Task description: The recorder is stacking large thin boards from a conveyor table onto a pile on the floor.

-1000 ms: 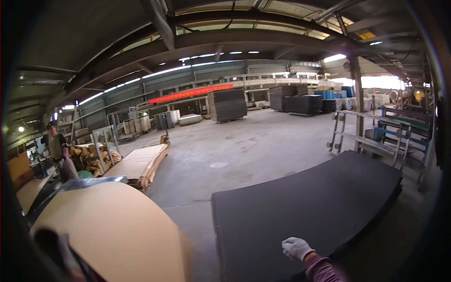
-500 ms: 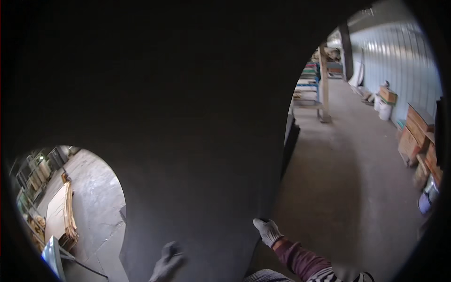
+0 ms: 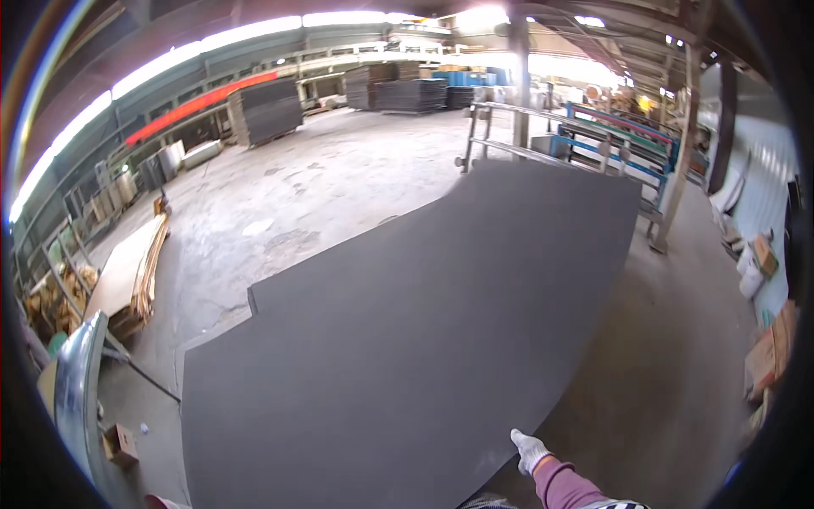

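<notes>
A large dark grey sheet spreads out in front of me, from near my body to the metal frame at the back. My right hand, in a white knitted glove, grips the sheet's near right edge. The fingers under that edge are hidden. My left hand is out of sight; only a bit of pinkish sleeve shows at the lower left border. A notch-like step breaks the sheet's left edge.
A metal roller frame stands beyond the sheet, beside a post. Flat cardboard is stacked at left, near a small box. Dark sheet stacks stand far back. Cartons line the right wall.
The sheet, raised and blocking most of the view before, has come down and now lies spread out below. My left hand, on the sheet before, has left the view. My right hand stays at the edge.
</notes>
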Tool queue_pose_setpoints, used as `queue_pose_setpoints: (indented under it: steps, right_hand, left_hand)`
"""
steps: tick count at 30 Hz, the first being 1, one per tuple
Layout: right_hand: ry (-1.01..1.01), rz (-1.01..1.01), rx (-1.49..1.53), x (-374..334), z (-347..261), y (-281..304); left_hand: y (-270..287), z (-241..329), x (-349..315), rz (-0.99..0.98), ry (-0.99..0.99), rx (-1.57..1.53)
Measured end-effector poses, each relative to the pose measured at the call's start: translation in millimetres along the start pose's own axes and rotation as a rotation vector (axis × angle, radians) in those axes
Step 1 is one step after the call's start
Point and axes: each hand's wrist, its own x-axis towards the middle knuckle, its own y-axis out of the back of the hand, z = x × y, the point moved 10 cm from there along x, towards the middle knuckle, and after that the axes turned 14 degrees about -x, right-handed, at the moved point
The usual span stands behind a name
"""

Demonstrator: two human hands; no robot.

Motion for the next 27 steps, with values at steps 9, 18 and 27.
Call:
queue_pose_setpoints:
  steps: [9, 18, 27]
  right_hand:
    - [0.052, 0.062, 0.395, 127.9, -109.4, 9.2]
    - [0.066, 0.075, 0.273, 230.6, -130.3, -75.3]
    - [-0.182, -0.866, 0.197, 217.9, -67.1, -66.3]
  left_hand:
    - [-201.9, 144.4, -45.6, -0.342, -0.073, -0.461]
    - [-476.2, 134.7, -34.3, -0.596, 0.128, -0.457]
    - [-373.5, 101.5, 29.6, -0.586, -0.093, 0.007]
